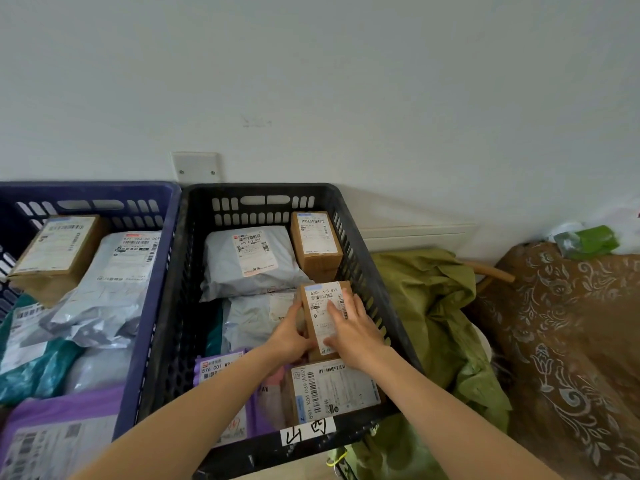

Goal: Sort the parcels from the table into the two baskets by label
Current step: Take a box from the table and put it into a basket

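Note:
A small brown cardboard parcel (322,303) with a white label reading "620-A-5 816" lies inside the black basket (367,258), near its right wall. My left hand (289,336) grips the parcel's left side. My right hand (353,327) lies over its label with the fingers spread flat. Around it in the black basket are a grey mailer bag (242,261), another brown box (315,240), a purple bag (214,370) and a labelled box (332,389). The blue basket (152,271) stands to the left, holding several parcels.
A handwritten white tag (307,430) is stuck on the black basket's front rim. Crumpled green sacks (433,306) lie right of the basket. A brown patterned cloth (571,341) covers something at far right. The white wall is directly behind both baskets.

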Tool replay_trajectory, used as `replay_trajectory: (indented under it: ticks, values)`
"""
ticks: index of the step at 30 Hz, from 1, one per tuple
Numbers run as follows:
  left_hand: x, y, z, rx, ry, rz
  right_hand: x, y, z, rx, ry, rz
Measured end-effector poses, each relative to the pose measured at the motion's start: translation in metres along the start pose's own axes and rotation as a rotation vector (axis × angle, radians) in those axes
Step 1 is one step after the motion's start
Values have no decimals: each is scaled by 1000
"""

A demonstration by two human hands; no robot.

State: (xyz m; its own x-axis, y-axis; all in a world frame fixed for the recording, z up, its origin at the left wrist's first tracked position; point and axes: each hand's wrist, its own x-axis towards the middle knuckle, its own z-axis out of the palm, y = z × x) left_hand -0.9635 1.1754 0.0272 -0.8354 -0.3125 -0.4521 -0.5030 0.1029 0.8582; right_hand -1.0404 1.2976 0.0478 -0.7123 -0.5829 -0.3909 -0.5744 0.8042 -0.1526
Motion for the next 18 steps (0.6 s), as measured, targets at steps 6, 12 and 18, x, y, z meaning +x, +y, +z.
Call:
replay_trajectory:
  ticks: [6, 12, 18]
  values:
    - [-2, -1, 2, 30, -14, 20, 2, 1, 3, 130, -92, 1]
    - [-6, 3, -6, 12, -68, -71, 8, 4, -2, 166, -96, -22]
    - [-17, 19, -22, -57, 33, -69, 8, 5, -20, 338, -23, -88]
